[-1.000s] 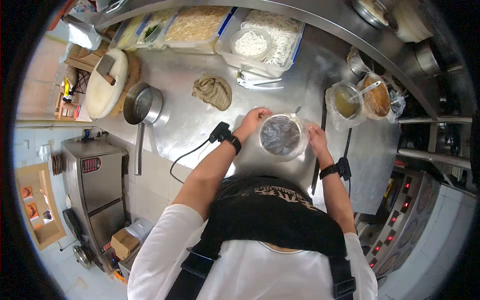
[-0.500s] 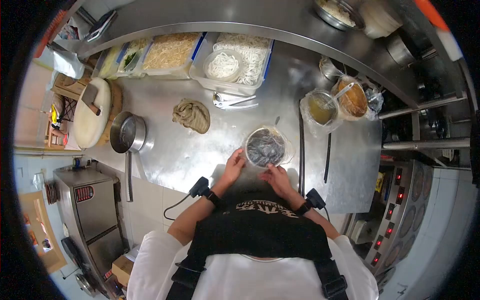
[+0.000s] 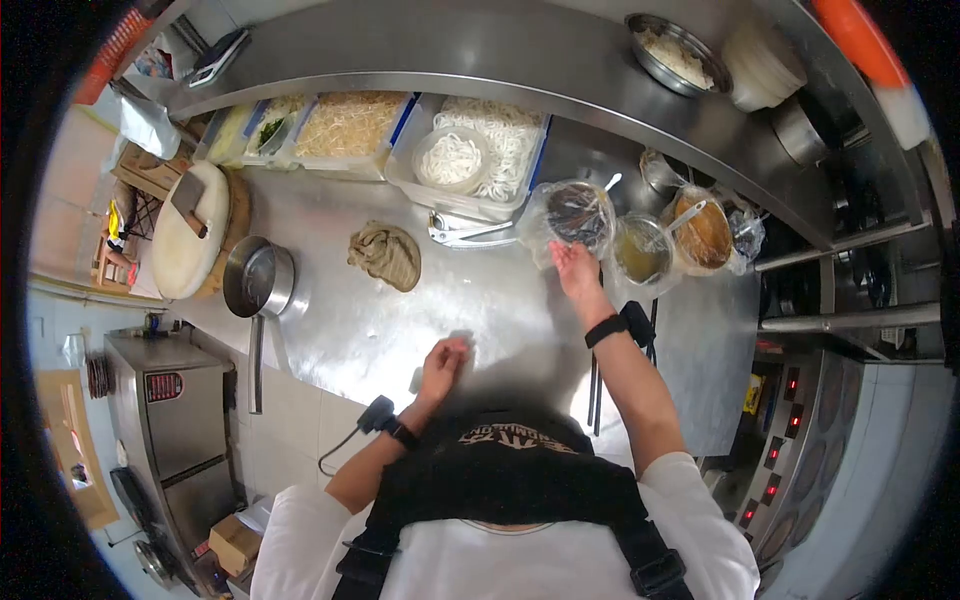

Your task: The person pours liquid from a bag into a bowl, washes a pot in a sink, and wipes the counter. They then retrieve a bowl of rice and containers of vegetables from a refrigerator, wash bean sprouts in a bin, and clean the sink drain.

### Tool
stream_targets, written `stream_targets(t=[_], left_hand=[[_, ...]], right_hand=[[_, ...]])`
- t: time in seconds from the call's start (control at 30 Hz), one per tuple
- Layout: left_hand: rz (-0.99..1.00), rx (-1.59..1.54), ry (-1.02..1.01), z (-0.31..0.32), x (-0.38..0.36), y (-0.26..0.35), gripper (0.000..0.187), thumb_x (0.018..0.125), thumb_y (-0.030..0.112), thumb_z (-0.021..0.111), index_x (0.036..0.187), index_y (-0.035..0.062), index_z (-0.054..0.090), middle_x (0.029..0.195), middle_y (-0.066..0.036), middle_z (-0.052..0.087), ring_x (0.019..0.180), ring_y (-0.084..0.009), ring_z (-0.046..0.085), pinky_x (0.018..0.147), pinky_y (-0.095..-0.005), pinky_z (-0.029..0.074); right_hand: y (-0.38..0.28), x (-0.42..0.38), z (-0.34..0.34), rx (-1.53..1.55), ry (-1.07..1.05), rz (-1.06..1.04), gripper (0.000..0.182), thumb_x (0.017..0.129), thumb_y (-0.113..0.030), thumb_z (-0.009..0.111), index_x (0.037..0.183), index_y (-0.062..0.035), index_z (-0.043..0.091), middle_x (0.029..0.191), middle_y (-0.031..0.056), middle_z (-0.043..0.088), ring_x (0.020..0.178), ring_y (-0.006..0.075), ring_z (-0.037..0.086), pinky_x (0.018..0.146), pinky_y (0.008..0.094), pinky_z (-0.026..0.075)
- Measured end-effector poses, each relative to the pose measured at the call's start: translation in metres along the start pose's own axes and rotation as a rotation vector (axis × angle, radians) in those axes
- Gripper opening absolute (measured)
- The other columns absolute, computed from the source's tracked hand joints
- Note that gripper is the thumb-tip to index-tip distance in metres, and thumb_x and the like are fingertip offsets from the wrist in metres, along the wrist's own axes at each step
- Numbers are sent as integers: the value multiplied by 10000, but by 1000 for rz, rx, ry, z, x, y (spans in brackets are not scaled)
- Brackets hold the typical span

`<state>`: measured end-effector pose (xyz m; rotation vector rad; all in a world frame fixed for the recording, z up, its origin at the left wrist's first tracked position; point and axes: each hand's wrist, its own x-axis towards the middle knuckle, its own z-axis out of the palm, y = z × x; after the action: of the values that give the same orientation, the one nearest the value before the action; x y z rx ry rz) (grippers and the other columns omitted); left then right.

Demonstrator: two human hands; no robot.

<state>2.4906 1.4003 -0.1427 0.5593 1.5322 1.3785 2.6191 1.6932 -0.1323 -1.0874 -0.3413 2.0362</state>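
Note:
A round bowl with dark contents [image 3: 578, 212], wrapped in clear plastic, stands at the back of the steel table, a spoon handle sticking out of it. My right hand [image 3: 576, 268] is at its near edge, fingers extended and touching or almost touching the plastic. Beside it, on the right, are a plastic-covered container of yellowish liquid [image 3: 643, 248] and one of orange-brown sauce [image 3: 703, 232]. Over the table's front part, my left hand [image 3: 444, 365] holds nothing, its fingers slightly curled and apart. A crumpled brown cloth [image 3: 386, 256] lies beyond it to the left.
Bins of white noodles [image 3: 512, 150] and sprouts [image 3: 350, 125] line the back under a steel shelf [image 3: 440, 60]. Metal tongs [image 3: 468, 230] lie before them. At left are a saucepan [image 3: 260, 278] and a cleaver [image 3: 189, 205] on a round board [image 3: 185, 250]. Dark sticks [image 3: 595, 395] lie near my right forearm.
The bowl with dark contents has moved from in front of me to the back right, beside the sauces. My right hand has moved out with it; my left hand has drawn back toward the front edge.

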Motion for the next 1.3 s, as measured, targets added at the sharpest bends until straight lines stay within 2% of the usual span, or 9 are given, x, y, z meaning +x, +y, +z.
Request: stream_targets(t=[0.27, 0.33, 0.4, 0.53, 0.6, 0.8, 0.9, 1.0, 1.3], left_hand=[[-77, -210, 31, -30, -29, -39, 114, 885, 101, 478, 938, 5, 509, 1068, -110, 539, 897, -164, 545, 786, -294, 458], [-6, -181, 61, -28, -30, -29, 97, 885, 87, 469, 929, 9, 507, 1056, -103, 547, 863, -147, 544, 773, -281, 454], [-1, -152, 97, -28, -28, -20, 92, 881, 72, 461, 931, 8, 505, 1053, -99, 549, 851, -140, 541, 770, -274, 450], [-103, -112, 191, -35, -17, -7, 97, 864, 26, 437, 931, 11, 505, 1042, -81, 558, 833, -122, 535, 766, -256, 441], [-70, -55, 220, -41, -12, 3, 118, 853, 9, 435, 945, 17, 508, 1012, -64, 563, 814, -111, 530, 748, -249, 442], [20, -15, 178, -52, -3, 36, 229, 812, -22, 435, 1018, 35, 518, 952, -32, 559, 802, -95, 529, 697, -226, 421], [42, 7, 123, -46, -13, 58, 247, 807, -38, 431, 1026, 37, 517, 954, -25, 555, 801, -99, 535, 697, -226, 420], [77, -6, 125, -47, -37, 72, 255, 813, -38, 428, 1038, 41, 518, 976, -12, 550, 807, -94, 542, 703, -227, 422], [445, 652, 932, -236, -115, 146, 307, 701, -64, 498, 979, 60, 536, 999, -102, 526, 976, -268, 496, 806, -330, 397]], right_hand=[[-59, 77, 28, 323, 189, -108, 197, 890, -84, 342, 971, 67, 441, 903, 181, 555, 853, 301, 585, 741, 328, 533], [-75, 114, -18, 596, -268, 167, 236, 902, -102, 323, 980, 74, 459, 846, 185, 582, 773, 292, 604, 709, 329, 547], [-87, 107, 3, 567, 160, 36, 246, 903, -123, 339, 1000, 69, 457, 852, 183, 592, 730, 287, 608, 675, 322, 553], [-85, 121, 1, 564, 58, 111, 268, 907, -176, 361, 979, 63, 461, 836, 166, 592, 736, 284, 608, 661, 319, 554], [-70, 70, 29, 237, 202, -136, 239, 918, -168, 349, 964, 27, 478, 794, 112, 543, 644, 206, 543, 583, 275, 504], [64, -6, 46, -1408, -408, -487, 318, 730, 29, 495, 1040, -38, 482, 969, 94, 539, 796, 245, 559, 681, 344, 466], [97, 10, 68, -1522, -538, -878, 425, 717, -19, 532, 1133, -45, 446, 1101, 148, 504, 844, 271, 567, 727, 318, 469], [105, 13, 94, -1785, -400, -850, 468, 722, -35, 548, 1174, -56, 428, 1196, 190, 436, 938, 318, 532, 803, 362, 449], [121, -82, 20, -1945, -356, -932, 317, 652, -202, 663, 841, -10, 497, 863, 160, 496, 836, 347, 500, 717, 422, 422]])
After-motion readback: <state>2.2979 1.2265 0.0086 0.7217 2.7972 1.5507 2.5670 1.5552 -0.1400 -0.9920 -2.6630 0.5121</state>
